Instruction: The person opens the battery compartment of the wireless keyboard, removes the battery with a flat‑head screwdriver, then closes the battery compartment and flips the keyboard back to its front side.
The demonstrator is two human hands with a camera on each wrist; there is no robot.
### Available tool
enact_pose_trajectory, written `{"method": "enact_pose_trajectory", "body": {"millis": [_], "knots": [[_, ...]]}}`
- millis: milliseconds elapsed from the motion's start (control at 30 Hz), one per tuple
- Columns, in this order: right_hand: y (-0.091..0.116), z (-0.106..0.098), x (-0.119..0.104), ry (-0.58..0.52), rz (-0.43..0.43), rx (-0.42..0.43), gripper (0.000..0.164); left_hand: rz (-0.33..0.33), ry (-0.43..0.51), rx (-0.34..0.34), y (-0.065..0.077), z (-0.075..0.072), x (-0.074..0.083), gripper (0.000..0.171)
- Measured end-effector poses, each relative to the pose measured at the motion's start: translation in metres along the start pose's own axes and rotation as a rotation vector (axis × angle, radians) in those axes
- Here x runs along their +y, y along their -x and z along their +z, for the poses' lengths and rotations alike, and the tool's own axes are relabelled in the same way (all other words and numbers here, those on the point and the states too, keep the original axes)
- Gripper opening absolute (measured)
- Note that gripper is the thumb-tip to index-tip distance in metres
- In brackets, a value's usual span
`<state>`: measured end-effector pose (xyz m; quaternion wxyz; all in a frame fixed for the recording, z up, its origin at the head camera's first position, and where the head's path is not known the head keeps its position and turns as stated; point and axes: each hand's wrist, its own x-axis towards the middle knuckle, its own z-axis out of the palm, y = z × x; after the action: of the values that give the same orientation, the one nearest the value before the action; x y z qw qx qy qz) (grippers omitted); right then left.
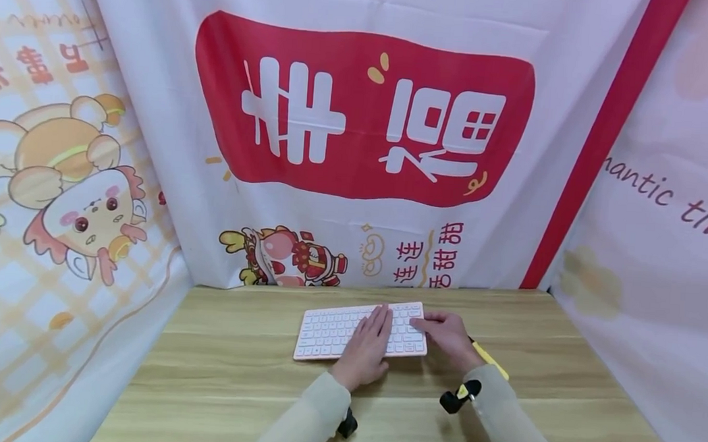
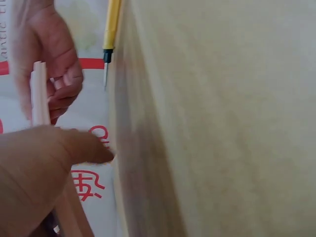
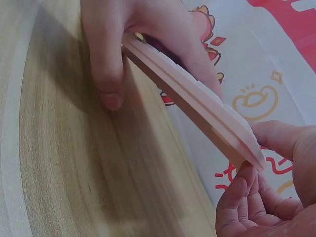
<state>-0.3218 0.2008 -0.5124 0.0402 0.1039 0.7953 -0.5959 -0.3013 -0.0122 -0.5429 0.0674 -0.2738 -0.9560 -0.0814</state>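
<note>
Head view: the long keyboard [image 1: 330, 329] runs left from the right grip [image 1: 451, 338], which pinches its end. The left grip [image 1: 365, 351] seems spread on top.

The keyboard [image 1: 329, 331] looks to be moulded in plastic, its white keys finished matt, its pale pink edge smooth. The surface [image 1: 230, 362] is patterned in streaky tan wood grain with a soft sheen; whether solid wood or a printed layer is used cannot be told. The backdrop [image 1: 363, 120] is made of printed cloth, matt and lightly creased. Matt cloth is seen in the sleeves [image 1: 308, 417]. The yellow tool [image 2: 112, 24] is apparently formed of smooth plastic, ended by a slim metal shaft [image 2: 105, 75].
</note>
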Motion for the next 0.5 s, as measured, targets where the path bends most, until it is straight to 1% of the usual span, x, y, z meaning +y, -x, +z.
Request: {"method": "enact_pose_trajectory", "body": {"millis": [133,267,400,467,500], "knots": [[0.001,-0.001,-0.005,-0.04,-0.009,-0.011,0.048,-0.002,-0.035,0.05,0.0,0.004,0.002,0.098],[0.004,-0.004,-0.011,-0.048,-0.02,-0.045,0.052,0.001,-0.087,0.08,0.001,0.002,0.003,0.093],[0.006,-0.009,-0.017,-0.063,-0.038,-0.085,0.054,0.028,-0.134,0.118,0.003,-0.006,0.001,0.084],[0.006,-0.012,-0.019,-0.091,-0.051,-0.105,0.055,0.04,-0.126,0.125,0.003,-0.013,-0.001,0.08],[0.007,-0.013,-0.02,-0.102,-0.056,-0.116,0.055,0.044,-0.105,0.125,0.004,-0.016,-0.002,0.079]]}}
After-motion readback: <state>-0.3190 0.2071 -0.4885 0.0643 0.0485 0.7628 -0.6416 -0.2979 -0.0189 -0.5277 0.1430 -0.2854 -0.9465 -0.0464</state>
